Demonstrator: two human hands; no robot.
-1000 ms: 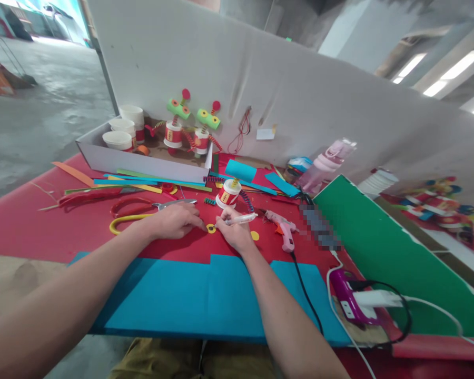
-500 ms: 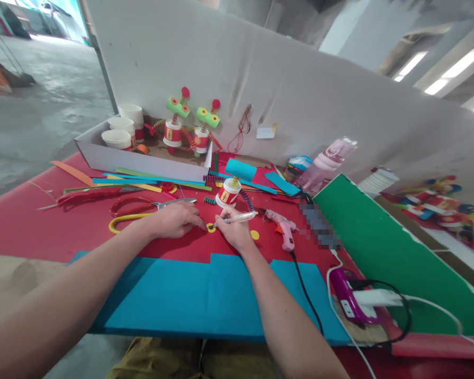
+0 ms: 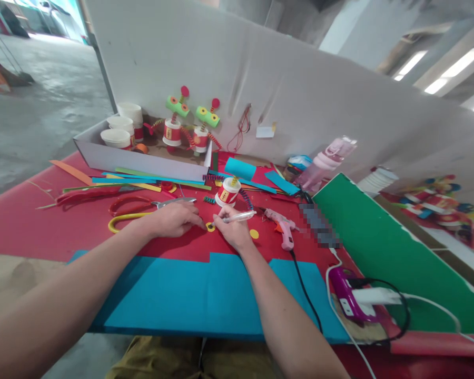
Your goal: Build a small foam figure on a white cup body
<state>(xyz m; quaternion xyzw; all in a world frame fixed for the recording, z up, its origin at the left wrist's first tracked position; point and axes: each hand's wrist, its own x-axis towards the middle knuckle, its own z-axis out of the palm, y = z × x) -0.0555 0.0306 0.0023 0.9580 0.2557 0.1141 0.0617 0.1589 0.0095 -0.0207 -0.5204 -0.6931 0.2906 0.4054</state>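
Note:
My right hand is closed around a clear pen, its writing end at a small yellow paper circle that has a dark spot in its middle. From the left, my left hand rests on the red table with a finger stretched to the circle's edge; it grips nothing. A plain yellow circle lies right of my right hand. Just behind my hands stands a red and white paper cup with coiled paper strips at its sides. Scissors with red and yellow handles lie beside my left hand.
A pink glue gun with a black cord lies at the right, near a purple power strip and a green board. Blue sheets cover the front edge. Behind are a white box holding cups and figures, and a pink bottle.
Both hands stay almost in place. My right hand and the pen shift very slightly, and the dark spot on the yellow circle shows a little more clearly.

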